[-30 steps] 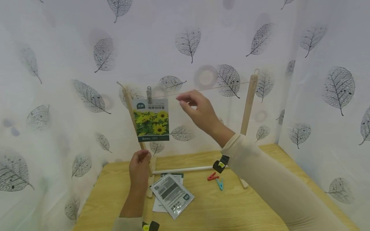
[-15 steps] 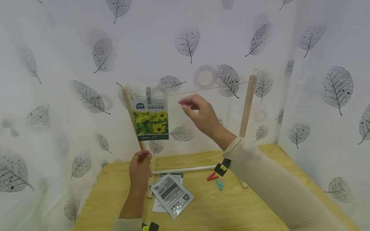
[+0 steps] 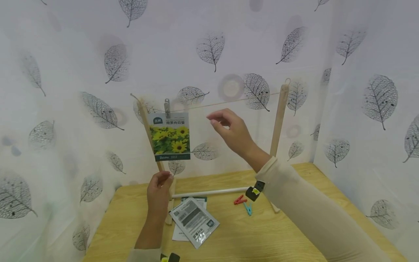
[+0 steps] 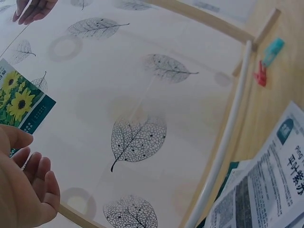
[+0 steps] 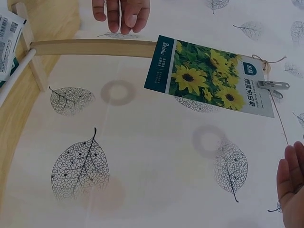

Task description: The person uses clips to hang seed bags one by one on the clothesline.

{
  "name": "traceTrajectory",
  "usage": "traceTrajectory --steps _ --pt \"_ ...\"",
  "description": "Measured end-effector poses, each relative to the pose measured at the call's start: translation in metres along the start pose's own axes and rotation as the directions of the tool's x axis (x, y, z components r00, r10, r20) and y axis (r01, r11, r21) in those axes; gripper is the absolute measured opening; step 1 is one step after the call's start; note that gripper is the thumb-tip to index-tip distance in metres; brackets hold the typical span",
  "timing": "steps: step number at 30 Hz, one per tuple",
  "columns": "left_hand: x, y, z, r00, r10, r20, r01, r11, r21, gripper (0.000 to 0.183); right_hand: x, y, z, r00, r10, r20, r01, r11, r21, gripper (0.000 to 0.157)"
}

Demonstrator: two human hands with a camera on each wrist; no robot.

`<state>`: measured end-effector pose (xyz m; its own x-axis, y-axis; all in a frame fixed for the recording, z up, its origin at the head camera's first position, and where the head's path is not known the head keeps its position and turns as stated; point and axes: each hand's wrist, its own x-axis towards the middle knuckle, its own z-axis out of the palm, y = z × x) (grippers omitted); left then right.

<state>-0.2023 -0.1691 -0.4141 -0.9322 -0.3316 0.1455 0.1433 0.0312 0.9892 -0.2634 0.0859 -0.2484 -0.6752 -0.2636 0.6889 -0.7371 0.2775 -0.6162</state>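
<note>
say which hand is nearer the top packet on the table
Left: the left hand is above and left of the top packet; the right hand much higher, to its right.

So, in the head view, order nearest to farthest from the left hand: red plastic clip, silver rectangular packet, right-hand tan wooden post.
1. Silver rectangular packet: on the table, just right of the left hand.
2. Red plastic clip: on the table, farther right.
3. Right-hand tan wooden post: farthest right.

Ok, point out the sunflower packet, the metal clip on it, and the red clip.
Sunflower packet point(image 3: 170, 140): head view, middle of its printed front.
Metal clip point(image 5: 274, 85): right wrist view, on its silver body.
Red clip point(image 4: 261, 77): left wrist view, on its body.
</note>
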Motion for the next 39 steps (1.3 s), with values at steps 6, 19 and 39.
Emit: traceTrajectory --steps 6,19,39 --pt "-0.002 0.001 0.0 0.999 -0.031 0.016 0.03 0.999 0.043 0.029 -0.004 0.004 -0.003 1.0 0.009 -0.008 -0.009 1.0 0.0 0.021" --pt "-0.001 -0.008 0.0 0.999 -0.006 0.048 0.004 0.998 0.056 0.03 -0.013 0.012 -0.009 0.999 0.029 -0.041 -0.029 1.0 0.003 0.02" --pt "-0.004 -0.009 0.0 0.998 -0.029 0.061 0.025 0.997 0.078 0.029 -0.035 0.025 -0.012 0.995 0.09 -0.034 -0.089 0.996 0.015 0.02"
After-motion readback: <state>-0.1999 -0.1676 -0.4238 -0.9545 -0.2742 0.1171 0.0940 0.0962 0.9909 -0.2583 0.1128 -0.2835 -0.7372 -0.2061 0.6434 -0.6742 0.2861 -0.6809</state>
